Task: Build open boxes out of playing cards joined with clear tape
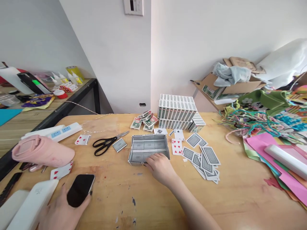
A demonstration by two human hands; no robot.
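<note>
An open box made of playing cards [148, 145] lies on the wooden table. My right hand [160, 166] rests at its near right edge, fingers curled over the front wall. At the lower left my left hand [68, 204] is closed around a black phone [81, 190], thumb on one side and a finger on the other. Black scissors [105, 144] and a cut card [119, 145] lie left of the box. To its right are a six of hearts [177, 147] and a loose spread of face-down cards [206, 161]. Behind stand stacked card packs [177, 110].
A rolled pink cloth [44, 150], a power strip [64, 131] and white cases [33, 204] are on the left. Several card boxes [150, 120] sit behind the box. Tangled yarn [254, 119] and coloured paper [263, 153] cover the right side. A side table [88, 88] holds glue bottles.
</note>
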